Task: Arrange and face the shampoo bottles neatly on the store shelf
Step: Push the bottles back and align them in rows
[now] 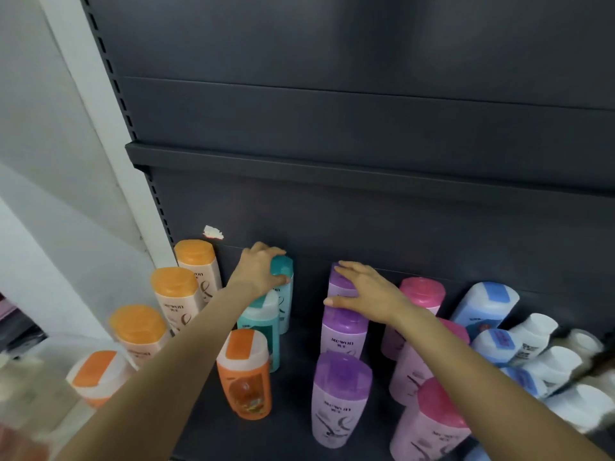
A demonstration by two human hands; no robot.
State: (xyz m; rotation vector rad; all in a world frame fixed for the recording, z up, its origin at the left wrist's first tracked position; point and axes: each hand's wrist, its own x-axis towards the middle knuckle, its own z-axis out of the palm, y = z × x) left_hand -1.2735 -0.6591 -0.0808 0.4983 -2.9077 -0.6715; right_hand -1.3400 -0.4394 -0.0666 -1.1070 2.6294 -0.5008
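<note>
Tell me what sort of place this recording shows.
Most likely a shop aisle: dark metal shelves with a slotted upright, and shampoo bottles lined up in rows by cap colour, which both hands are arranging.

You're facing a matt dark metal shelf (332, 171); its back panel (366, 44) looks smooth painted metal. The bottles (339, 399) are smooth plastic with a slight sheen, caps (194, 251) satiny, labels printed.
</note>
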